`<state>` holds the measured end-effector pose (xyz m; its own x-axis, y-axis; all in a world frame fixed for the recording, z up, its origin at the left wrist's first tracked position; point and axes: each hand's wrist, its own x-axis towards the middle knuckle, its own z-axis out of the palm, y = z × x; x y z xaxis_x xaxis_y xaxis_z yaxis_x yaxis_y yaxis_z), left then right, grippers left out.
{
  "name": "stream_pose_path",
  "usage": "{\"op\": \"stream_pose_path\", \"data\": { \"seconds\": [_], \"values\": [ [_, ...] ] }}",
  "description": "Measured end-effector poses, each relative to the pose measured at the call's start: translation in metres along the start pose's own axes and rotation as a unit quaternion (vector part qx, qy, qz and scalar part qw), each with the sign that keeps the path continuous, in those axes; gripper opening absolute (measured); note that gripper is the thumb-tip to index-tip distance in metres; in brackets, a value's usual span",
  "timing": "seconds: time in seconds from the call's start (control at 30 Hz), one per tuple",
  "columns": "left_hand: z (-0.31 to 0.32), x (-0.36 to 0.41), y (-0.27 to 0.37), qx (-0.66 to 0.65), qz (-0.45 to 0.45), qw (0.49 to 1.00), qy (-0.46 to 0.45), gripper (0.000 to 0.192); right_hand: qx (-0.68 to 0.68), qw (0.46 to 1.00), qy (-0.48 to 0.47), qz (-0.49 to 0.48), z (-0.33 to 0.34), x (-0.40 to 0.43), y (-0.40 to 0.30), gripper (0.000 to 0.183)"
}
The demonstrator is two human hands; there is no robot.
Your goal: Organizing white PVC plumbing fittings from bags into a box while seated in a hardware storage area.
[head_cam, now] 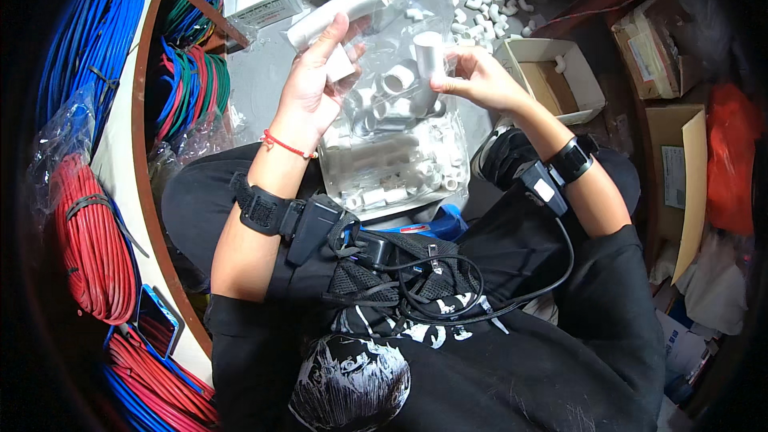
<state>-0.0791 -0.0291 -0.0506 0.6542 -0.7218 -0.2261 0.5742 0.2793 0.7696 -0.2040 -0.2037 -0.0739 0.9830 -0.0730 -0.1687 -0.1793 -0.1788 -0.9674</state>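
Observation:
My left hand (321, 69) grips a clear plastic bag (366, 30) with a row of white pipe couplings (339, 11) inside, and a short white fitting (340, 64) lies against its palm. In my right hand (474, 75), thumb and fingers pinch an upright white plastic pipe coupling (428, 54) by its side. Between the hands, below the bag, more white couplings (398, 78) show through clear film. They lie over a box (393, 210) of white fittings in front of my lap; the film partly blurs its contents.
White elbow fittings (480, 15) lie scattered on the grey floor. Cardboard boxes (264, 12) of fittings stand at the back left; an open box (579, 102) holding one elbow is at the right. Coiled red cable (96, 246) and blue cable (90, 48) hang over the left shelf. Cartons (672, 180) line the right.

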Motion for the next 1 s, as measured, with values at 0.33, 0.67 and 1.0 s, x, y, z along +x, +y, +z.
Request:
{"op": "stream_pose_path", "data": {
  "seconds": [0.33, 0.67, 1.0],
  "values": [
    [0.001, -0.006, 0.000, -0.005, 0.000, 1.000, 0.006, 0.032, 0.074, 0.994, 0.071, -0.049, 0.012, -0.008, -0.009, 0.017],
    [0.003, -0.006, -0.006, -0.024, -0.014, 0.999, 0.030, 0.035, 0.048, 0.992, 0.094, -0.071, 0.025, 0.000, -0.018, 0.025],
    [0.010, -0.010, -0.005, -0.015, -0.020, 1.000, 0.012, 0.037, 0.016, 0.991, 0.127, -0.028, 0.025, -0.001, -0.017, 0.021]
  ]
}}
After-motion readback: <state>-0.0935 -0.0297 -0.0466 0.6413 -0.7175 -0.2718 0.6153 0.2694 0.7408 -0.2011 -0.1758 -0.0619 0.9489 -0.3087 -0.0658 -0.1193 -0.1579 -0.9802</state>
